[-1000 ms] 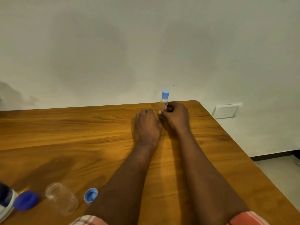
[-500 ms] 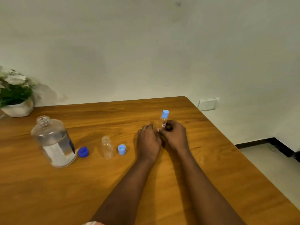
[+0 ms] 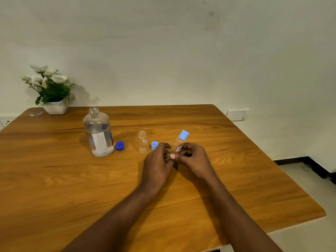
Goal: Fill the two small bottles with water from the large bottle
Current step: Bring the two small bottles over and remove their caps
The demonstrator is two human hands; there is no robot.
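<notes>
both bare forearms reached in from 6 o'clock, converging toward 12. the right hand (image 3: pixel 192 158) curled its fingers round the small capped bottle (image 3: pixel 180 141). the left hand (image 3: pixel 156 164), at its 9 o'clock, pressed close with fingers curled, its grip hidden.

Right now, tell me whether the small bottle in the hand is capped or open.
Capped: a light blue cap sits on the neck of the small bottle, which the right hand grips tilted.
</notes>
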